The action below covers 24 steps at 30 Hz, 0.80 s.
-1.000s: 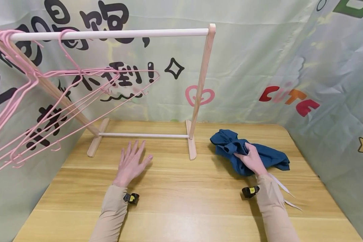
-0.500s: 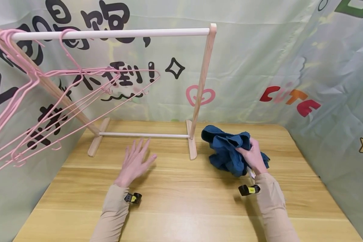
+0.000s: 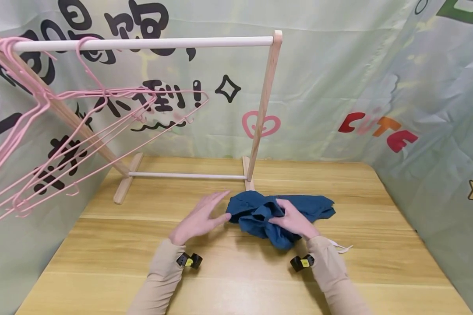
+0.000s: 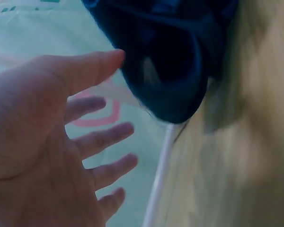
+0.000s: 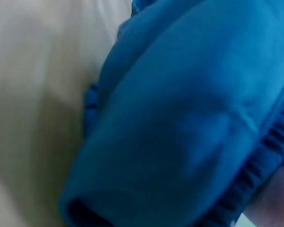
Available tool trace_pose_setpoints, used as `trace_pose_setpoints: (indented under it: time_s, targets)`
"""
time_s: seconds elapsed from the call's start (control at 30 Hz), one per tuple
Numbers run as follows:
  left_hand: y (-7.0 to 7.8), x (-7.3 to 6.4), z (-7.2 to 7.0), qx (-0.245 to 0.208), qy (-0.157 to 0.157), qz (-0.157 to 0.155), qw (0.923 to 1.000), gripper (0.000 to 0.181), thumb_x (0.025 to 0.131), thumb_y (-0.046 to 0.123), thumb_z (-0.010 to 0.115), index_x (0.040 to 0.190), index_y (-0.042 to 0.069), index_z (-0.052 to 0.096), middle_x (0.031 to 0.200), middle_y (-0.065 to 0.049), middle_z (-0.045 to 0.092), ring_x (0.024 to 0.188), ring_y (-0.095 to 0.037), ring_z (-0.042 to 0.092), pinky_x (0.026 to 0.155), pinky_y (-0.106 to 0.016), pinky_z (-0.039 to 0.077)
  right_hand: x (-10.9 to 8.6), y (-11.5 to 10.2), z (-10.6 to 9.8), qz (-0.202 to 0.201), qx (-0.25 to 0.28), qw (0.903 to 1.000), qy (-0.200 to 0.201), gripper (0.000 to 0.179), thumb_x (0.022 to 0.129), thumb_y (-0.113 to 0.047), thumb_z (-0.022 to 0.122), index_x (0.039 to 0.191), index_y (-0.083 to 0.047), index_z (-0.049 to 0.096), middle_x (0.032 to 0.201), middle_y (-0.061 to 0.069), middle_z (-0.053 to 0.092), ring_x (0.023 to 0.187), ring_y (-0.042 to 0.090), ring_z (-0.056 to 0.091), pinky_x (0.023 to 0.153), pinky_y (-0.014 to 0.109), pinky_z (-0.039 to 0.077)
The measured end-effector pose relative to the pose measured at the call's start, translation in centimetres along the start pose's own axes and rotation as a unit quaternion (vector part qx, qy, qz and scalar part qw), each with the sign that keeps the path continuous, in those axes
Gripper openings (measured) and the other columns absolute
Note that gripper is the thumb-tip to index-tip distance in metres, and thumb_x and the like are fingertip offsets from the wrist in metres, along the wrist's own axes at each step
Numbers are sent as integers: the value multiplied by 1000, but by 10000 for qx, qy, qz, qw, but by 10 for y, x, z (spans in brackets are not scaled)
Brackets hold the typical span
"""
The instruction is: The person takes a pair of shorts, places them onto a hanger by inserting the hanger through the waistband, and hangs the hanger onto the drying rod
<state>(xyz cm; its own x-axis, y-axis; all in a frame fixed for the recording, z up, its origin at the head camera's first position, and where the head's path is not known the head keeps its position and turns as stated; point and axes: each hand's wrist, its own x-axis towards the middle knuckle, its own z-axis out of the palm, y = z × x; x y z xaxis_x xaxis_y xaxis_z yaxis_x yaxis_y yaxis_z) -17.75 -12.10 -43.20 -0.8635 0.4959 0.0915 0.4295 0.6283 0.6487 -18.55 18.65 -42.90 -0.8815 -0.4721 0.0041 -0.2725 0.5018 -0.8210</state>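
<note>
Bunched-up blue drawstring pants (image 3: 256,214) are just above or on the table, in front of the rack's right foot; whether they touch the wood I cannot tell. My right hand (image 3: 295,218) grips their middle, thumb and fingers in the folds. White drawstring ends (image 3: 342,247) trail out behind the wrist. In the right wrist view, cloth (image 5: 180,109) covers most of the picture, with a gathered elastic band (image 5: 255,175) at the lower right. My left hand (image 3: 201,218) has its fingers extended, the thumb tip at the cloth's left edge; contact is unclear.
A wooden rack (image 3: 262,105) with a white top rail (image 3: 161,43) stands at the back. Several pink hangers (image 3: 102,92) hang on its left part and reach out toward the front left. Printed fabric (image 3: 319,87) walls the wooden table (image 3: 236,280) in behind and at the sides.
The right hand has carried the blue pants leftward and closer to the body, turning them on the way. My left hand has moved right, up to the cloth's edge.
</note>
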Motion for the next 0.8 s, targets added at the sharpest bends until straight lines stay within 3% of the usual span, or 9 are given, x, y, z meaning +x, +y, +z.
trace_pose_setpoints:
  time_s: [0.13,0.23,0.3,0.4,0.5,0.57,0.7,0.8]
  targets:
    - [-2,2,9,53,-311,277,9991,60,101,30,60,155,15,39,156,-16,44,145,-39,42,119,-59,30,7,5,8,-277,-30,9989,-384,34,94,-15,69,126,-4,62,129,19,63,121,30,59,106,48,47]
    - [-4,3,14,38,-292,335,9990,46,101,22,60,146,13,52,147,-16,55,136,-37,52,112,-56,41,10,7,10,-665,90,9964,-527,32,93,-18,72,124,-12,65,123,9,69,109,13,65,99,32,51]
    - [-7,4,15,-47,-135,286,9995,37,101,17,59,138,12,60,140,-14,62,130,-33,58,109,-52,45,11,8,10,-735,94,9960,-502,35,92,-23,74,125,-16,65,123,5,70,109,9,65,99,29,51]
    - [-11,6,15,-275,183,167,9993,28,101,11,58,128,10,67,129,-11,68,118,-28,65,101,-48,51,10,9,11,-515,20,9981,-333,53,89,-30,77,136,-13,59,136,10,64,125,21,61,108,41,48]
    - [-12,8,12,-513,447,67,9977,27,101,12,57,126,8,67,124,-11,70,110,-25,68,95,-41,54,7,8,8,-70,-68,9999,-88,77,87,-36,78,149,-5,45,152,19,49,143,39,44,115,58,37]
    - [-12,8,9,-709,556,15,9959,27,101,13,57,126,7,68,120,-11,72,105,-24,69,89,-36,55,6,8,6,-3,-35,10000,49,82,88,-35,77,152,-3,40,156,23,43,146,45,37,115,62,33]
    - [-8,8,2,-1189,876,-146,9889,25,99,16,61,120,8,71,107,-9,75,95,-18,67,77,-26,52,4,8,1,-534,130,9983,204,69,91,-24,74,151,-10,44,153,17,49,142,39,44,114,59,36]
    - [-3,7,-3,-1576,1254,-272,9791,24,97,16,64,118,7,72,102,-9,75,89,-13,65,70,-23,48,3,6,0,-893,117,9952,393,60,94,-21,71,150,-19,48,149,10,54,138,31,51,113,50,41]
